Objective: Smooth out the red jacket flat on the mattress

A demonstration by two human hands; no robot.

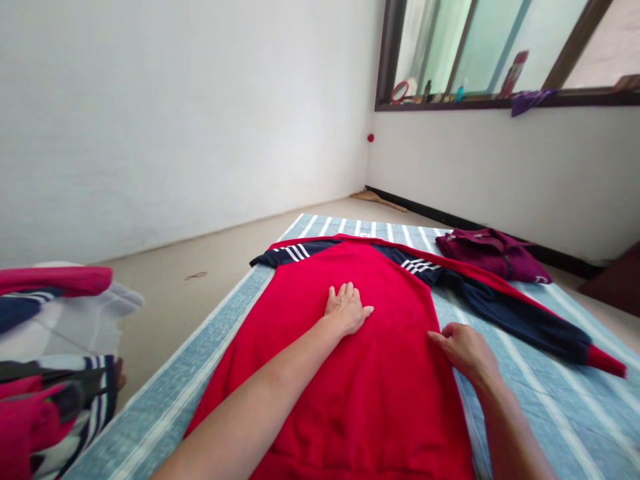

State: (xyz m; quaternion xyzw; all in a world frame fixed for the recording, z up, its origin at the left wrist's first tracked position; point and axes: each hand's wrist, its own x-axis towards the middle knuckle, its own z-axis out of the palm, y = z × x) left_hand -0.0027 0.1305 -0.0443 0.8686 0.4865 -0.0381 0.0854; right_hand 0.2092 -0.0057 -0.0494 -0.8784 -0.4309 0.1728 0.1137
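Observation:
A red sports top (pixel 320 373) with navy shoulders and white stripes lies spread on a blue-and-white striped sheet (pixel 530 347). My left hand (pixel 349 309) rests flat on its upper middle, fingers apart. At the garment's right side edge, my right hand (pixel 465 347) has curled fingers, with thumb and forefinger pinching the cloth there. The navy right-hand sleeve (pixel 515 317) stretches out to the right and ends in a red cuff. Only a short navy part of the other sleeve (pixel 300 252) shows; the rest of it is hidden.
A folded maroon garment (pixel 493 255) lies at the sheet's far right. Several red, navy and white clothes (pixel 55 280) are piled at the left. Behind are white walls and a window ledge (pixel 450 102) with small items and a purple cloth (pixel 530 101).

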